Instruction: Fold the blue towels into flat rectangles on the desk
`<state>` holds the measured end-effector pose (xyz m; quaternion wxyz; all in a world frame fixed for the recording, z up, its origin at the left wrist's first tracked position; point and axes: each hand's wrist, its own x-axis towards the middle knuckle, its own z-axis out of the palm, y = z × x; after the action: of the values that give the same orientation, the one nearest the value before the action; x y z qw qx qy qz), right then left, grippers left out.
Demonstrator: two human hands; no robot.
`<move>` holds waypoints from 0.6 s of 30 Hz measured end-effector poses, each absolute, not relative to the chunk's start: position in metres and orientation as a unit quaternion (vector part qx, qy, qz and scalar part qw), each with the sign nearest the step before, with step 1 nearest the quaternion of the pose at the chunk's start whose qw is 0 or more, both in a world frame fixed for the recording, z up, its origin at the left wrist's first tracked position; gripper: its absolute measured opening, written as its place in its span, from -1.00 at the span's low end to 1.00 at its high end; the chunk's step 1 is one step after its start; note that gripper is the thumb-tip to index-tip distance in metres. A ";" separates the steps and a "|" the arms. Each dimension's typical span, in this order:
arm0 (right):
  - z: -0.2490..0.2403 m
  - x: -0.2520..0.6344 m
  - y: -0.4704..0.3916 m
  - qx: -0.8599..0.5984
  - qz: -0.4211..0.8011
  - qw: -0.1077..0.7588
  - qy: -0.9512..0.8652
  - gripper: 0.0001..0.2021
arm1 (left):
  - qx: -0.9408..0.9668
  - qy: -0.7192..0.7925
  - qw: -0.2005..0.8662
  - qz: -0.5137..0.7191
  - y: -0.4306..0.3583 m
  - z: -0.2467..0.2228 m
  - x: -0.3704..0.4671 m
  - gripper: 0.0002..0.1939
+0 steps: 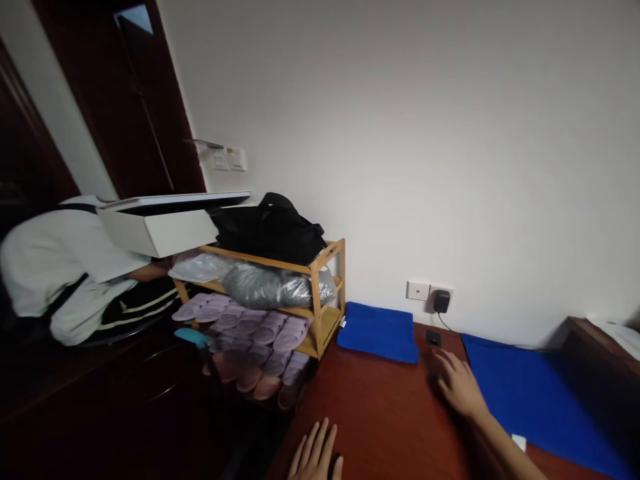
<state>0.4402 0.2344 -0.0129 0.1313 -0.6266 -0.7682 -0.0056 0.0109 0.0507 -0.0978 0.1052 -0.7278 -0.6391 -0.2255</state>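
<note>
My left hand [316, 455] lies flat near the front edge of the reddish-brown wooden table [373, 407], fingers stretched out, holding nothing. Farther forward, my right hand [461, 387] reaches over the table with its fingers apart and nothing visible in them. Just beyond its fingertips is a small black square piece [433, 339] on the tabletop. A folded blue cloth [379, 332] lies against the wall to the left of that hand. On its other side a larger blue cloth [537, 390] is spread out, with a white tag [519, 441] at its near edge.
A black plug adapter [441, 301] with a cable sits in the wall socket. Left of the table stands a wooden rack [316, 300] with a black bag [273, 230], plastic-wrapped items and several purple slippers [293, 332]. A person in white [65, 260] bends beside a white box [175, 232].
</note>
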 end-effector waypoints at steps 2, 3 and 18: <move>0.003 0.376 0.246 -0.612 0.024 0.112 -0.783 -0.28 | -0.726 -0.644 0.097 -0.219 0.050 -0.095 0.012 -0.42; 0.010 0.350 0.250 -0.619 0.039 0.101 -0.777 -0.24 | -0.728 -0.645 0.096 -0.214 0.049 -0.093 0.012 -0.43; -0.078 0.349 0.041 -0.588 0.038 0.235 -0.773 -0.54 | -0.698 -0.694 0.020 -0.175 0.037 -0.044 0.035 -0.44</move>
<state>0.3493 0.0414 -0.0777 0.2355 -0.5883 -0.7726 0.0382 0.0347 0.0371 -0.0441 0.0200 -0.6983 -0.6938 -0.1751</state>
